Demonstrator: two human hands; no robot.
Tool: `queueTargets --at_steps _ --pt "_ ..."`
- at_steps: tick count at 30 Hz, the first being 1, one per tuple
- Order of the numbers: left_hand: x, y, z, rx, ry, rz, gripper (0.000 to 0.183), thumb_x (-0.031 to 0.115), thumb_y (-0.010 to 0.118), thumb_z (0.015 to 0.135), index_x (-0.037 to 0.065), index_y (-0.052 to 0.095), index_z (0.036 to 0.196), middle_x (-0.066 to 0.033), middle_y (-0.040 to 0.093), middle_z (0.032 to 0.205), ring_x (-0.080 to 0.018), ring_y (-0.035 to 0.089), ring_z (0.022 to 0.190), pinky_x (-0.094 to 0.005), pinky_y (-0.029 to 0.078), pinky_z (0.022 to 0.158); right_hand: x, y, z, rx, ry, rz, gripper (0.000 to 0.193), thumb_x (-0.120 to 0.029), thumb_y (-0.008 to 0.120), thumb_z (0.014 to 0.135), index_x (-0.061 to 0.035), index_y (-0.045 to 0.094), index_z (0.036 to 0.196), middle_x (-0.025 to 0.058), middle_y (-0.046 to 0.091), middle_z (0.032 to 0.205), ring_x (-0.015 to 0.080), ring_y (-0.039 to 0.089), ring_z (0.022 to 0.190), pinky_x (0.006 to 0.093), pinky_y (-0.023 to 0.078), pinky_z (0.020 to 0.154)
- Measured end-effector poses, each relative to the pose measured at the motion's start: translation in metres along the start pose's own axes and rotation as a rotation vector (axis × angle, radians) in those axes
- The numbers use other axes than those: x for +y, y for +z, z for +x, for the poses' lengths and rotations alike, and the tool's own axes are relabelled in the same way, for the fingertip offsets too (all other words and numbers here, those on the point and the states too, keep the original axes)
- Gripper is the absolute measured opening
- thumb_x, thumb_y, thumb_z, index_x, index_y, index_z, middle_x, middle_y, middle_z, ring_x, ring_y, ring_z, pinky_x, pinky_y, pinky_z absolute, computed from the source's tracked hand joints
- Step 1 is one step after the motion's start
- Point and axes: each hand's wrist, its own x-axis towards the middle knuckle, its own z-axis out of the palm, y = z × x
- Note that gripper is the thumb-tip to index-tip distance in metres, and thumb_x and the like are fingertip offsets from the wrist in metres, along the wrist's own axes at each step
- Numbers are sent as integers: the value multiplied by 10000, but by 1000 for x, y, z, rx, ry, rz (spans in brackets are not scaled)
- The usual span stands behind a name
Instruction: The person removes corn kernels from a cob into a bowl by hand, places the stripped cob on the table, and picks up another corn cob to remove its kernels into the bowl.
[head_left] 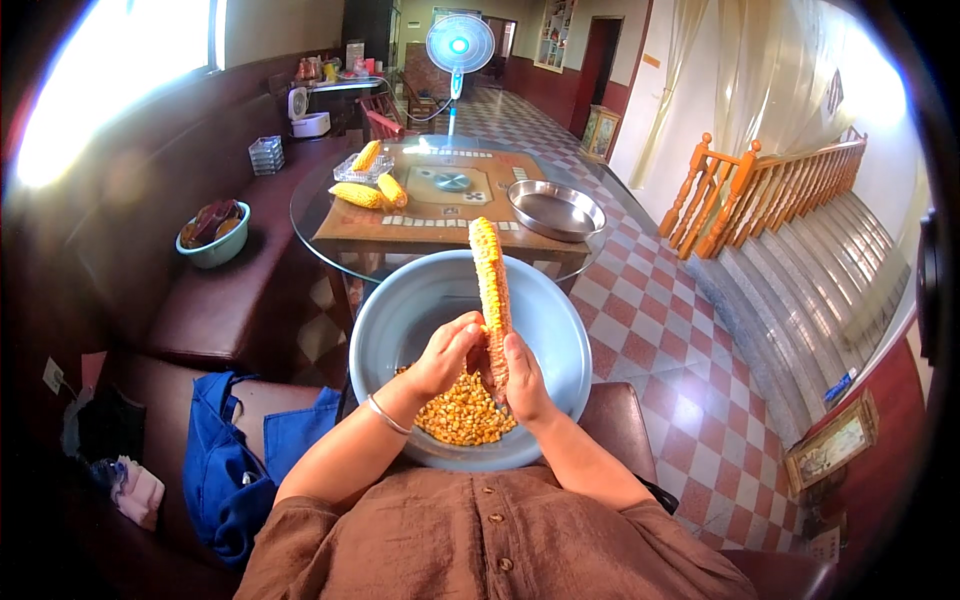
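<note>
An ear of corn (488, 262), partly stripped to its bare pale cob, stands tilted upright over a large grey-blue basin (366, 335). My right hand (524, 380) grips its lower part, thumb up along the side. Against the left side of the ear, my left hand (443, 357) is closed, fingers and thumb pressed at the kernels; its fingertips are partly hidden. Loose yellow kernels (466, 412) lie in a heap on the basin's bottom, beneath both hands.
Beyond the basin, a round glass table (312, 215) bears a steel pan (556, 210) and several corn ears (357, 195). A lit standing fan (460, 45) is behind it. At left, a brown bench (205, 325) holds a green bowl (218, 248); blue cloth (228, 455) lies nearer.
</note>
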Motion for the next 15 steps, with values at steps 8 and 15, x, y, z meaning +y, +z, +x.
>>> queueTargets --at_steps 8,15 --pt "-15 6 5 71 22 61 181 187 520 904 12 564 919 30 551 791 -42 483 726 -204 427 643 25 12 11 183 -406 -424 344 -341 294 969 -64 498 958 -2 474 620 54 403 440 180 313 393" --pt "8 1 -5 -34 -67 -161 204 206 509 916 17 571 958 30 551 790 -34 476 708 -188 412 617 -4 7 1 -6 88 3 418 -433 269 953 -81 483 886 14 462 573 71 377 383 199 303 360"
